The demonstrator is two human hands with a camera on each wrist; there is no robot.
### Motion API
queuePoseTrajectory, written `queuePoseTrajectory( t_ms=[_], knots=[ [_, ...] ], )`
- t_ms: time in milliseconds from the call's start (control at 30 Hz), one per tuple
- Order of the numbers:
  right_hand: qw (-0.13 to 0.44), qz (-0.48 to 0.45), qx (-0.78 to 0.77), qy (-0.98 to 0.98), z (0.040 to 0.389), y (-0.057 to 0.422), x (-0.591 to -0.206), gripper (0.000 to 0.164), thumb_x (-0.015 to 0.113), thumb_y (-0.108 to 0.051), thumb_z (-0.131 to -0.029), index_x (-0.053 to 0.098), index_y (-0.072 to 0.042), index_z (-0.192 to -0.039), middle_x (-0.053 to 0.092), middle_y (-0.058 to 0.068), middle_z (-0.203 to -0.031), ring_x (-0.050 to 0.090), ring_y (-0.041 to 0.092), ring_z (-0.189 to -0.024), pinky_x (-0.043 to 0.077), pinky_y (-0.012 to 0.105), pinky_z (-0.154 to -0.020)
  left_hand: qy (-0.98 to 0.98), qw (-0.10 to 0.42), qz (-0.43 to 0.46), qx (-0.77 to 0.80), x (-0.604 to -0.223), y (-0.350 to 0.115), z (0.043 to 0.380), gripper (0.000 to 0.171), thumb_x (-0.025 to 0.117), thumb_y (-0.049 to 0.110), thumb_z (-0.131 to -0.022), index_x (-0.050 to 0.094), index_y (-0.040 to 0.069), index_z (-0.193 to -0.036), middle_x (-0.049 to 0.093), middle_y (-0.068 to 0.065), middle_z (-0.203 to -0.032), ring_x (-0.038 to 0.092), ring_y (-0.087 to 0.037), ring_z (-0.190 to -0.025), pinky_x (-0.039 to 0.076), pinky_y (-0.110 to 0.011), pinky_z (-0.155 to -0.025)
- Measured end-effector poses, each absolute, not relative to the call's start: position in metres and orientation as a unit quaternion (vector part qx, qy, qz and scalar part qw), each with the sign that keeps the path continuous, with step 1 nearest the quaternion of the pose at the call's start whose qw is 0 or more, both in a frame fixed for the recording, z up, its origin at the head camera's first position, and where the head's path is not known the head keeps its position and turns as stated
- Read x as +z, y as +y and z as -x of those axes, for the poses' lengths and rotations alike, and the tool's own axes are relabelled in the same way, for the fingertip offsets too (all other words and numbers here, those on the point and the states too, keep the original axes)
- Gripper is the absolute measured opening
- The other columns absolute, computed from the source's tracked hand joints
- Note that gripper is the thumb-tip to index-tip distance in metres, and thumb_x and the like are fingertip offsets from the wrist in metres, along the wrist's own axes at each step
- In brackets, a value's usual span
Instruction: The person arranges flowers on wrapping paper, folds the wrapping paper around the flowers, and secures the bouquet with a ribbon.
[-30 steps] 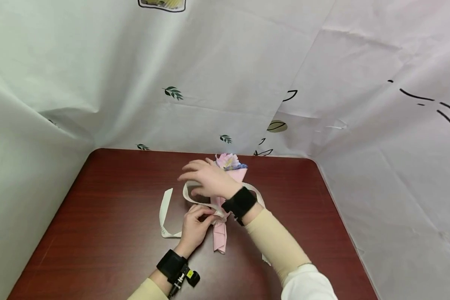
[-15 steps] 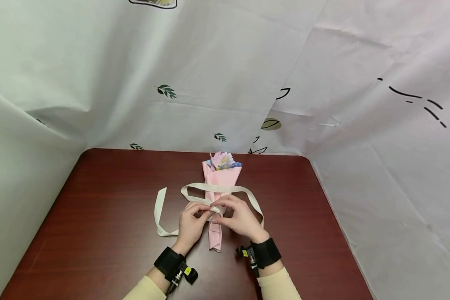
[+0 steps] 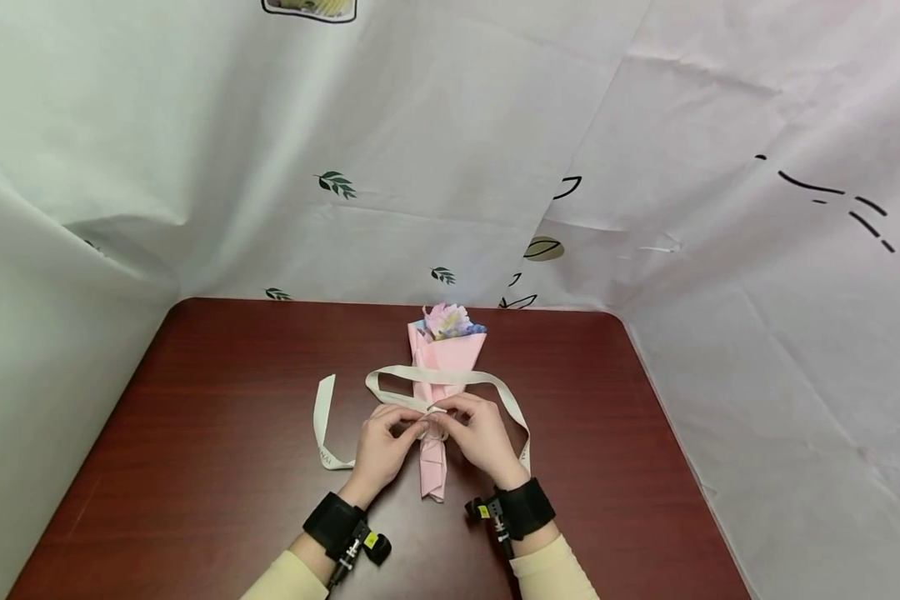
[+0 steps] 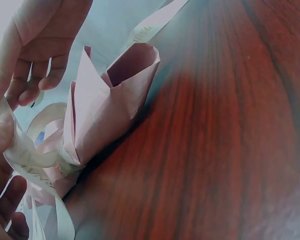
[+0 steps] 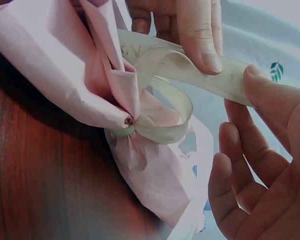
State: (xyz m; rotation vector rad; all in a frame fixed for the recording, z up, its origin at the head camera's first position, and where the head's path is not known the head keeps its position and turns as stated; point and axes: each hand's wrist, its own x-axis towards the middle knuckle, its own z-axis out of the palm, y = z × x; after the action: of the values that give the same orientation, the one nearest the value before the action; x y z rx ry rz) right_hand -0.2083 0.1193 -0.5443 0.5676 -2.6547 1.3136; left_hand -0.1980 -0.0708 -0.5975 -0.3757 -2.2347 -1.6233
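Note:
A small bouquet in pink wrapping paper [image 3: 450, 358] lies on the table, its pink and blue flowers [image 3: 447, 322] pointing away from me. Cream ribbon [image 3: 474, 377] circles its narrow waist and forms a loop there, clear in the right wrist view. My left hand [image 3: 382, 442] pinches the ribbon between thumb and fingers just above the waist. Close beside it, my right hand [image 3: 483, 429] pinches the same ribbon between thumb and finger. In the right wrist view the ribbon band [image 5: 225, 77] stretches between both thumbs. The folded paper stem [image 3: 432, 471] sticks out below my hands.
One ribbon tail [image 3: 324, 421] curls on the table to the left; another length arcs over the bouquet and down the right side. The dark red wooden table [image 3: 232, 392] meets a white printed cloth [image 3: 420, 150] at its back and sides.
My right hand has come down from above the bouquet to the waist, where it now pinches the ribbon beside my left hand. The left hand has kept its pinch.

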Motion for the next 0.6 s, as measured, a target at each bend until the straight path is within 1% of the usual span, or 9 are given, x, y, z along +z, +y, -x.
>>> queuePoseTrajectory(
  t_ms=[100,200,300,400,500,600],
  knots=[
    [0.042,-0.183,0.446,-0.875,0.207,0.118,-0.547,0.017,0.077,-0.031,-0.091,0.077,-0.024,-0.107,0.069,-0.012,-0.095,0.060,0.007,-0.070,0.050,0.023,-0.062,-0.787,0.182,0.133,-0.575,-0.598,-0.070,0.198,0.010,0.084,0.016,-0.084,0.080,0.019,-0.093,0.074,0.009,-0.094,0.063,-0.013,-0.089,0.050,-0.033,-0.073],
    [0.029,-0.178,0.452,-0.873,0.206,0.117,-0.548,0.020,0.078,-0.030,-0.090,0.077,-0.024,-0.108,0.069,-0.011,-0.093,0.059,0.006,-0.065,0.048,0.022,-0.057,-0.782,0.187,0.141,-0.577,-0.598,-0.070,0.199,0.011,0.084,0.014,-0.083,0.080,0.018,-0.093,0.074,0.008,-0.096,0.063,-0.013,-0.090,0.050,-0.029,-0.074],
    [0.031,-0.167,0.456,-0.874,0.206,0.115,-0.548,0.014,0.077,-0.028,-0.092,0.078,-0.023,-0.105,0.070,-0.011,-0.089,0.061,0.003,-0.063,0.050,0.022,-0.056,-0.780,0.177,0.163,-0.577,-0.596,-0.076,0.202,0.016,0.083,0.009,-0.084,0.079,0.017,-0.098,0.073,0.006,-0.103,0.063,-0.015,-0.099,0.048,-0.028,-0.084],
    [0.041,-0.154,0.458,-0.875,0.207,0.114,-0.547,0.010,0.075,-0.026,-0.093,0.078,-0.022,-0.102,0.069,-0.011,-0.082,0.061,0.002,-0.060,0.051,0.023,-0.055,-0.800,0.161,0.181,-0.549,-0.588,-0.089,0.211,0.026,0.078,0.002,-0.083,0.075,0.015,-0.106,0.070,0.002,-0.112,0.060,-0.020,-0.110,0.044,-0.035,-0.094],
    [0.049,-0.144,0.453,-0.878,0.207,0.112,-0.546,0.008,0.075,-0.026,-0.093,0.078,-0.022,-0.100,0.066,-0.012,-0.081,0.060,0.002,-0.059,0.050,0.023,-0.054,-0.856,0.149,0.198,-0.454,-0.581,-0.106,0.226,0.035,0.075,0.000,-0.080,0.073,0.017,-0.111,0.070,0.002,-0.117,0.058,-0.023,-0.114,0.042,-0.045,-0.092],
    [0.053,-0.135,0.444,-0.884,0.207,0.111,-0.545,0.007,0.076,-0.026,-0.092,0.078,-0.023,-0.099,0.065,-0.013,-0.083,0.058,0.003,-0.059,0.048,0.022,-0.054,-0.910,0.137,0.232,-0.316,-0.577,-0.121,0.241,0.035,0.080,0.005,-0.081,0.073,0.018,-0.112,0.071,0.002,-0.119,0.058,-0.024,-0.112,0.041,-0.046,-0.084]
  ],
)
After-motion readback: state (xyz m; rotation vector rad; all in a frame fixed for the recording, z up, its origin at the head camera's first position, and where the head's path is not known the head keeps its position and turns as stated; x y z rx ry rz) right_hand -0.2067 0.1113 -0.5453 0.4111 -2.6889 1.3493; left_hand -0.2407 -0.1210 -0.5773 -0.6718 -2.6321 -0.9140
